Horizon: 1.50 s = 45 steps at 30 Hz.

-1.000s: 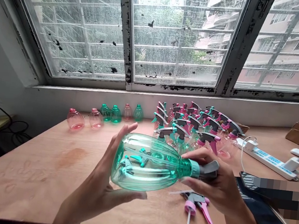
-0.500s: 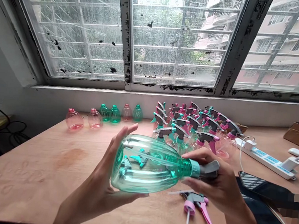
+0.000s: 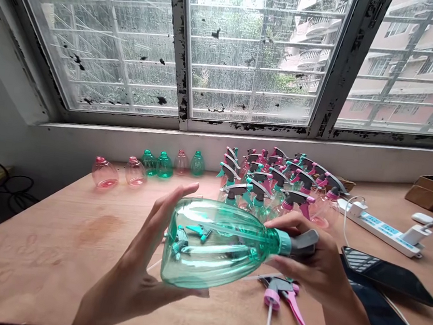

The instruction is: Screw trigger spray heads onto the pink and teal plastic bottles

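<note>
A clear green spray bottle [image 3: 215, 274] lies sideways in the air above the table, its base to the left. My left hand [image 3: 131, 273] cradles the base end, with the thumb below and the fingers up along the far side. At the neck, my right hand [image 3: 316, 265] is closed around the collar and the grey spray head [image 3: 305, 242]. Green trigger heads [image 3: 181, 242] show through the bottle's clear wall. Below my right hand, a pink and grey trigger head [image 3: 272, 297] with a white dip tube lies on the table, next to another partly hidden one.
Several assembled spray bottles [image 3: 260, 188] crowd together at the back. Headless pink bottles [image 3: 104, 175] and green bottles [image 3: 165, 166] stand at the back left. To the right are a power strip [image 3: 384, 231], two phones [image 3: 387, 276] with a cable, and a cardboard box [image 3: 432, 192].
The bottle has tilted slightly, its base end a little lower, while both hands keep hold of it. The whole view has shifted slightly.
</note>
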{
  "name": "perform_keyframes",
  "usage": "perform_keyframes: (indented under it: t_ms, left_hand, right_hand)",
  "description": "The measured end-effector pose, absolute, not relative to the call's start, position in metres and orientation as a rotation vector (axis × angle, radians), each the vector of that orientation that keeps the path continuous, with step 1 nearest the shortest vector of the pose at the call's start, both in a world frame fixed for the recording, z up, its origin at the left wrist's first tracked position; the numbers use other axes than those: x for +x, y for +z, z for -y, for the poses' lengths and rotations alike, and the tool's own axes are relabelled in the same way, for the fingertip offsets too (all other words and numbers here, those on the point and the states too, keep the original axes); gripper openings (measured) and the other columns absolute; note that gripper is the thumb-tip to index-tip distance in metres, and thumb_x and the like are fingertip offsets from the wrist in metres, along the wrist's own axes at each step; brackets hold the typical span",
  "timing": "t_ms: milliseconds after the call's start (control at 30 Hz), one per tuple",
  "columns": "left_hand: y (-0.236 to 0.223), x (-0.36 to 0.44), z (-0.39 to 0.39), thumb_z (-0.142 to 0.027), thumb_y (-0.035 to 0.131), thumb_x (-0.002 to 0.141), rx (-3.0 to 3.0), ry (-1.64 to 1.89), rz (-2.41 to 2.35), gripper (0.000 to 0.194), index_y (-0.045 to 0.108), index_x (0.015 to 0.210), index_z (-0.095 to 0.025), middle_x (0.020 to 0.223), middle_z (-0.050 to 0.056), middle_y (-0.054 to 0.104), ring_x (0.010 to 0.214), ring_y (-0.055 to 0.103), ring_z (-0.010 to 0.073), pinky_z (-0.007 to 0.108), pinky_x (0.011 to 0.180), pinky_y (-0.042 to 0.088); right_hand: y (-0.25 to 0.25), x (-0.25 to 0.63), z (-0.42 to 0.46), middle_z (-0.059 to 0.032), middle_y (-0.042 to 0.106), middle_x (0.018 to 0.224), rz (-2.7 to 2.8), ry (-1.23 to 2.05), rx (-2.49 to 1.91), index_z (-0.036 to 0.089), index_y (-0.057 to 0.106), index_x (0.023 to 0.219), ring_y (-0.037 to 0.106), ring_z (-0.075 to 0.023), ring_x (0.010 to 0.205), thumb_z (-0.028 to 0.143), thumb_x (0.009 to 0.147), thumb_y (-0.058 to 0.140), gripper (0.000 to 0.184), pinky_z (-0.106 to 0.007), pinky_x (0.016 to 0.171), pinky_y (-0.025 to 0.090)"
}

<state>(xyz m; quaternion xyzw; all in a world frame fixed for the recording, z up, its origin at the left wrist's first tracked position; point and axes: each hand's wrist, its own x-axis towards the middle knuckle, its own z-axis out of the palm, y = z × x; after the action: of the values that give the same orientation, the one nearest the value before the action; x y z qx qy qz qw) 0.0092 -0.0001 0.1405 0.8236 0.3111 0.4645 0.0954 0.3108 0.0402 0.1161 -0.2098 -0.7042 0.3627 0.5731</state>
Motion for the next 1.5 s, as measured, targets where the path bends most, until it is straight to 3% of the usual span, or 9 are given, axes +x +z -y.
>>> perform_keyframes:
  t_ms: [167,433,667,933,1067,1167,1267,1367,1500]
  left_hand:
    - [0.137,0.006,-0.001,-0.012,0.064,0.105,2.522,1.328,-0.832,0.097,0.006,0.174,-0.048,0.182,0.004,0.027,0.164,0.034,0.0279,0.046,0.128,0.045]
    - [0.131,0.004,-0.002,-0.05,0.088,0.087,2.364,1.184,-1.098,0.125,0.0,0.175,-0.044,0.186,0.009,0.017,0.168,0.017,0.0489,0.082,0.131,0.017]
    - [0.128,0.0,-0.006,-0.016,0.056,0.108,2.445,1.264,-1.017,0.096,-0.006,0.173,-0.05,0.183,0.005,0.025,0.168,0.028,0.0373,0.069,0.129,0.039]
    - [0.13,0.004,-0.008,-0.052,0.09,0.084,2.35,1.199,-1.099,0.126,0.003,0.175,-0.043,0.184,0.01,0.022,0.168,0.021,0.0475,0.074,0.129,0.034]
    - [0.135,0.005,-0.007,-0.03,0.075,0.101,2.491,1.288,-0.986,0.104,0.002,0.174,-0.046,0.184,0.006,0.021,0.168,0.025,0.0349,0.057,0.13,0.041]
    - [0.134,0.005,-0.007,-0.014,0.058,0.108,2.579,1.304,-0.923,0.099,-0.007,0.172,-0.05,0.185,0.005,0.019,0.169,0.025,0.0315,0.059,0.129,0.04]
    - [0.13,0.005,-0.007,-0.027,0.073,0.102,2.445,1.256,-1.007,0.114,-0.015,0.171,-0.05,0.185,0.009,0.016,0.165,0.032,0.0396,0.066,0.122,0.047]
    - [0.129,0.005,-0.005,-0.049,0.09,0.086,2.296,1.236,-1.069,0.13,-0.006,0.174,-0.046,0.186,0.011,0.014,0.164,0.029,0.0463,0.067,0.124,0.046]
    - [0.135,0.006,-0.002,-0.047,0.087,0.089,2.312,1.21,-1.132,0.114,0.013,0.174,-0.045,0.184,0.008,0.02,0.165,0.03,0.0414,0.058,0.127,0.047]
  right_hand:
    - [0.117,0.313,-0.043,0.0011,0.076,0.084,1.665,0.857,-0.467,0.031,0.078,0.113,0.065,-0.013,0.059,0.033,0.088,0.093,0.029,-0.019,0.053,0.056]
    - [0.119,0.319,-0.046,0.0015,0.081,0.092,1.825,0.778,-0.443,0.033,0.07,0.124,0.076,-0.0146,0.063,0.018,0.093,0.088,0.039,-0.019,0.059,0.063]
    - [0.121,0.319,-0.04,0.0029,0.078,0.087,1.782,0.734,-0.481,0.032,0.072,0.119,0.07,-0.0119,0.063,0.022,0.091,0.09,0.035,-0.016,0.058,0.059]
    - [0.118,0.317,-0.042,0.0036,0.079,0.089,1.739,0.748,-0.499,0.032,0.075,0.118,0.075,-0.0121,0.074,0.02,0.087,0.094,0.038,-0.013,0.069,0.061]
    - [0.116,0.313,-0.038,0.0029,0.079,0.083,1.668,0.79,-0.502,0.03,0.077,0.114,0.07,-0.0125,0.061,0.022,0.087,0.094,0.033,-0.017,0.057,0.058]
    - [0.115,0.31,-0.035,0.0042,0.075,0.075,1.614,0.806,-0.523,0.029,0.079,0.112,0.062,-0.011,0.052,0.025,0.086,0.094,0.03,-0.019,0.049,0.052]
    - [0.116,0.308,-0.033,0.0033,0.077,0.078,1.598,0.805,-0.533,0.03,0.079,0.111,0.067,-0.0124,0.057,0.028,0.087,0.094,0.029,-0.019,0.053,0.053]
    - [0.116,0.308,-0.033,0.0026,0.079,0.079,1.594,0.782,-0.544,0.03,0.079,0.11,0.072,-0.0145,0.064,0.031,0.087,0.094,0.028,-0.02,0.059,0.056]
    - [0.117,0.309,-0.034,0.0024,0.078,0.078,1.62,0.751,-0.583,0.029,0.08,0.108,0.068,-0.0137,0.06,0.031,0.086,0.095,0.027,-0.019,0.056,0.054]
